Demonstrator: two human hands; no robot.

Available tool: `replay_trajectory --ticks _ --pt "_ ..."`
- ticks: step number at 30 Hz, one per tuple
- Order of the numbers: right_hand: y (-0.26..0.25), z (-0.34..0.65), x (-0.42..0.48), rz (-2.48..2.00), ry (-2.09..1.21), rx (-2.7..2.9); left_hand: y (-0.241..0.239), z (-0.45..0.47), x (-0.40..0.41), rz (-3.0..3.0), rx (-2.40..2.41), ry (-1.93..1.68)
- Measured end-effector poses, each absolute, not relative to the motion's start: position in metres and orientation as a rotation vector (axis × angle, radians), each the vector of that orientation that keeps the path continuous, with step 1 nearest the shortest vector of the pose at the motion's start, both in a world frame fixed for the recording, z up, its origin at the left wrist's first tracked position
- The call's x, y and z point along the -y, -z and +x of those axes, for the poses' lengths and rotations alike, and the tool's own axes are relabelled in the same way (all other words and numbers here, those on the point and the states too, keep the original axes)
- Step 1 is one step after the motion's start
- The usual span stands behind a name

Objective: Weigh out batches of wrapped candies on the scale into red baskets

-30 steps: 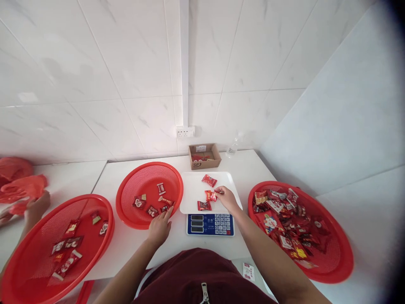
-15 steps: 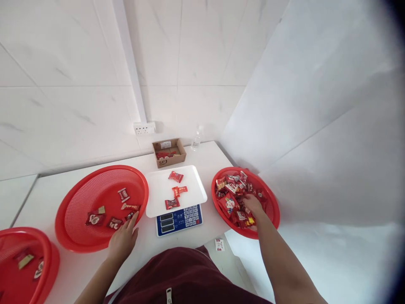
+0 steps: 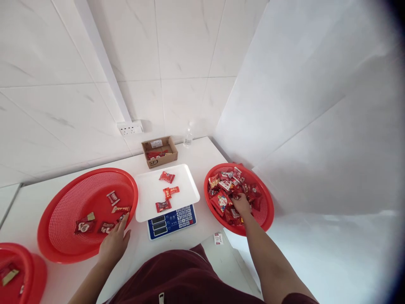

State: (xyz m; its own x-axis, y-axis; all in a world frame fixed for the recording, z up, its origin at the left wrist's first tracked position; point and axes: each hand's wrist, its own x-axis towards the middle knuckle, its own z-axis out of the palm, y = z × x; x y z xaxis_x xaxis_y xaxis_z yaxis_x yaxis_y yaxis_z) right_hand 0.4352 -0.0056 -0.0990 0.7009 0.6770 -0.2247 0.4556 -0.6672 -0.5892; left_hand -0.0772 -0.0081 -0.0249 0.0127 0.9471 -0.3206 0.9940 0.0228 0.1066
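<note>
My right hand reaches into the red basket on the right, which is full of red wrapped candies. Its fingers curl down among the wrappers, and what they grip is hidden. My left hand rests flat on the rim of the middle red basket, fingers stretched toward a few candies inside. Between the baskets stands a blue scale with a white tray bearing three red candies.
A small cardboard box and a clear bottle stand by the tiled wall, below a socket. A third red basket shows at the far left. A candy wrapper lies below the table's edge.
My right hand left the scale tray and moved into the right basket. The view swung right; the neighbouring person's hand is out of sight. My left hand stayed on the middle basket's rim.
</note>
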Motion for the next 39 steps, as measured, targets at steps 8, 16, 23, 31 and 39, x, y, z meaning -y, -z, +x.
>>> replay_trajectory --ticks 8,16,23,31,39 --pt "0.065 0.439 0.003 -2.403 -0.45 0.637 0.025 -0.076 0.007 1.987 -2.002 0.239" --pt "0.035 0.349 -0.04 -1.804 -0.612 0.852 0.023 -0.073 0.01 2.013 -2.023 0.255" --pt "0.04 0.237 -0.072 -1.756 -0.855 1.725 0.019 -0.076 0.013 1.991 -1.977 0.245" --pt "0.034 0.177 -0.12 -1.945 -0.772 2.1 0.021 -0.078 0.014 1.991 -1.966 0.228" --pt "0.015 0.167 -0.103 -1.58 -0.807 2.434 0.025 -0.081 0.018 2.026 -1.962 0.186"
